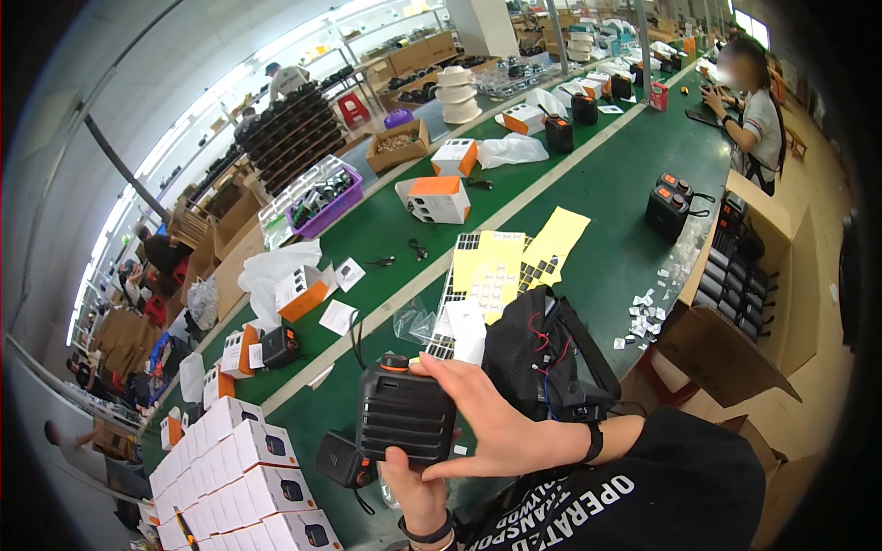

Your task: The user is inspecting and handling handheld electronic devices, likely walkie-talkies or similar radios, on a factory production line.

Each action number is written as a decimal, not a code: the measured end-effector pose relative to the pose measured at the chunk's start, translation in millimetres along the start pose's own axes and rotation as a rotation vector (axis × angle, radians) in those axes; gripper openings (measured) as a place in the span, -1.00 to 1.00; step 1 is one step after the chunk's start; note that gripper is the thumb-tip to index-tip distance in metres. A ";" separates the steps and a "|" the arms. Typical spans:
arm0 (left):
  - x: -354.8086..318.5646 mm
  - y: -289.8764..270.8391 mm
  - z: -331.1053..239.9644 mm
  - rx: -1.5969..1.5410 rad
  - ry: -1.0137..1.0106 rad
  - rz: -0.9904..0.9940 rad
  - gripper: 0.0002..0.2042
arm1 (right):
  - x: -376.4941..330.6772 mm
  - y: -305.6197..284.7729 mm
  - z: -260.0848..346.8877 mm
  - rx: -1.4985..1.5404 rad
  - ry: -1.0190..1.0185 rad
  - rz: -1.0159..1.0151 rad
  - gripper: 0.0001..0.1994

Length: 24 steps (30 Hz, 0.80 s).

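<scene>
A black boxy portable speaker (404,418) with a ribbed face, an orange-ringed knob and a wrist loop is held between both my hands above the green bench. From below, my left hand (413,491) grips its lower edge, the thumb against the ribbed face. My right hand (491,427) closes round its right side, fingertips near the knob and thumb by the bottom corner. Just behind and left of it, a second black speaker (342,459) lies on the bench. A black mesh bag (542,354) with straps and thin red and blue wires sits beyond my right hand.
White boxes (234,468) are stacked at near left. Yellow sticker sheets (501,266) lie ahead. Two speakers (675,207) stand to the right, near an open carton (698,354) full of more. Along the green conveyor (367,248) are white-orange boxes. A co-worker (758,115) sits at far right.
</scene>
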<state>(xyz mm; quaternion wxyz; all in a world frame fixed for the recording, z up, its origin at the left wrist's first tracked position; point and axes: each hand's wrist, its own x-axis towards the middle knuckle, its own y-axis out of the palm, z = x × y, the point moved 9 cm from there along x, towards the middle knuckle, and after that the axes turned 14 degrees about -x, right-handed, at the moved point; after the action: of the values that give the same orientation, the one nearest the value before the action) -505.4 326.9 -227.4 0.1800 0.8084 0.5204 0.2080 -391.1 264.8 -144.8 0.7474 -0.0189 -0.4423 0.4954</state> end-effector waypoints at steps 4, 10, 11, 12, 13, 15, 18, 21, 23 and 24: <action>-2.9 -8.5 19.2 -0.435 -0.138 -0.003 -0.41 | -3.6 8.5 -23.7 0.196 0.190 0.025 -0.06; -1.6 -57.7 56.6 0.118 -0.340 -0.083 -0.59 | -12.8 29.2 -50.3 0.694 0.535 0.147 -0.28; -11.7 -67.1 62.3 0.149 -0.398 -0.097 -0.58 | -12.5 24.2 -55.5 0.740 0.570 0.116 -0.29; -16.2 -66.5 60.2 0.063 -0.365 -0.010 -0.58 | -7.1 16.4 -57.1 0.844 0.526 0.040 -0.30; -25.6 -65.5 57.8 -0.004 -0.350 0.063 -0.57 | -0.1 9.5 -61.5 0.805 0.490 0.041 -0.33; -45.4 -66.8 48.7 -0.097 -0.332 0.180 -0.56 | 15.5 0.2 -82.1 0.667 0.494 0.019 -0.37; -70.8 -69.9 31.6 -0.141 -0.312 0.258 -0.54 | 67.7 -8.5 -128.0 0.272 0.428 0.108 -0.43; -85.9 -69.0 12.7 -0.153 -0.290 0.311 -0.51 | 126.6 8.3 -198.6 -0.144 0.424 0.124 -0.47; -93.1 -68.3 2.3 -0.161 -0.279 0.343 -0.50 | 146.4 26.5 -251.8 -0.267 0.479 0.159 -0.48; -95.4 -68.8 -1.9 -0.166 -0.274 0.358 -0.49 | 155.2 24.6 -274.6 -0.407 0.491 0.095 -0.47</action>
<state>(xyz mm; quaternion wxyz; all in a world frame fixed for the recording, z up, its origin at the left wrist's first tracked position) -594.6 266.6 -274.9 0.2751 0.8908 0.3206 0.1674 -203.9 507.4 -223.5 0.7887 -0.3076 -0.3375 0.4116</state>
